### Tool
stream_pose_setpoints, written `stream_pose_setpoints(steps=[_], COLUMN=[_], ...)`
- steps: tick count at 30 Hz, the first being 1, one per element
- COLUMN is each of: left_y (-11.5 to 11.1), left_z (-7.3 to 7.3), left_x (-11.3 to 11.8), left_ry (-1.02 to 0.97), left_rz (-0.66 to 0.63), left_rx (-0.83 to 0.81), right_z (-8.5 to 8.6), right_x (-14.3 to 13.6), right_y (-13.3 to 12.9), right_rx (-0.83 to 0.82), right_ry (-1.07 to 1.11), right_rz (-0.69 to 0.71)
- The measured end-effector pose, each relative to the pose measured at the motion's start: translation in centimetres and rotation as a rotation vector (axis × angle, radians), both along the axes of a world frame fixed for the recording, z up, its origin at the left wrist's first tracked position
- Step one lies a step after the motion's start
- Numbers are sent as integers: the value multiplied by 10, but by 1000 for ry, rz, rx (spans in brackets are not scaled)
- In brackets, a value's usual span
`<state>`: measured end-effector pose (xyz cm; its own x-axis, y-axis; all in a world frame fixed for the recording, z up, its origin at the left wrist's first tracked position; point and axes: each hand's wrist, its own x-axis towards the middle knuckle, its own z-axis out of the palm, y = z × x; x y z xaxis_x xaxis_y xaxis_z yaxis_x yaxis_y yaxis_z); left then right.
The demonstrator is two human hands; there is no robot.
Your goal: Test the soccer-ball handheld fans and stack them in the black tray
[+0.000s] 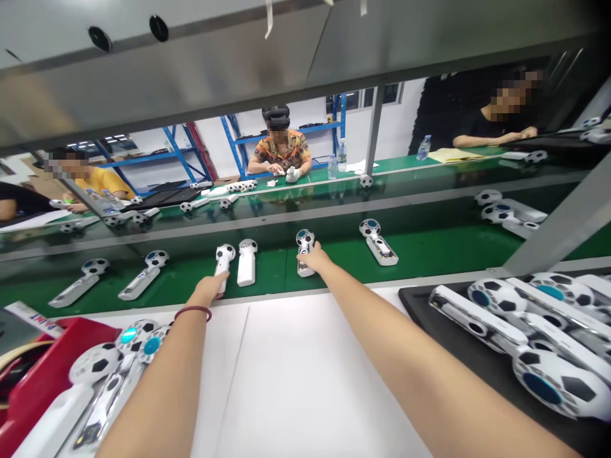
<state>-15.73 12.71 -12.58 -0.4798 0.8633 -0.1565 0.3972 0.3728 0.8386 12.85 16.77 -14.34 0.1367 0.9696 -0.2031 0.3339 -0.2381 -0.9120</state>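
Both my arms stretch forward over the white work surface to the green belt. My left hand is closed round the handle of a white handheld device with a soccer-ball head, at the belt's near edge. Beside it on the belt lies a similar ball-headed device, its closed white handle towards me. My right hand grips another soccer-ball device, whose handle is partly hidden by my fingers and looks open, with inner parts showing. Further right, an open-handled device lies untouched on the belt.
More ball-headed devices lie left on the belt, in a black tray at right, and near a red bin at left. A metal post stands at right; a shelf hangs overhead. Several people sit across the line.
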Motion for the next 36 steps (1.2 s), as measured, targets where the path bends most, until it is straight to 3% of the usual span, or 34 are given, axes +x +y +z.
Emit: stream_pose_setpoints(steps=[5, 8, 10, 12, 14, 17, 20, 23, 26, 32, 36], left_y=[-24, -46, -65, -87, -113, -148, -166, -160, -145, -132, -130], left_z=[19, 43, 61, 75, 81, 73, 55, 40, 29, 9, 2], left_x=[43, 70, 89, 110, 132, 163, 187, 196, 196, 192, 185], left_ry=[-381, -539, -753, -884, -961, -1123, -1237, -1285, -1226, -821, -566], left_rz=[-61, -87, -180, -282, -424, -625, -635, -608, -570, -490, -526], left_rx=[301, 526, 653, 665, 568, 318, 137, 83, 87, 231, 439], right_z=[15, 36, 54, 71, 83, 85, 78, 69, 58, 29, 18], right_x=[17, 24, 31, 40, 50, 65, 75, 82, 89, 100, 105], right_y=[-22, -53, -75, -97, -115, -137, -150, -156, -156, -163, -162], right_rx=[151, 257, 310, 307, 267, 220, 142, 178, 301, 563, 559], right_ry=[380, 563, 708, 914, 1018, 1069, 1120, 1023, 870, 594, 545], right_rz=[-10, -17, 7, 47, 97, 178, 175, 108, 83, 149, 146])
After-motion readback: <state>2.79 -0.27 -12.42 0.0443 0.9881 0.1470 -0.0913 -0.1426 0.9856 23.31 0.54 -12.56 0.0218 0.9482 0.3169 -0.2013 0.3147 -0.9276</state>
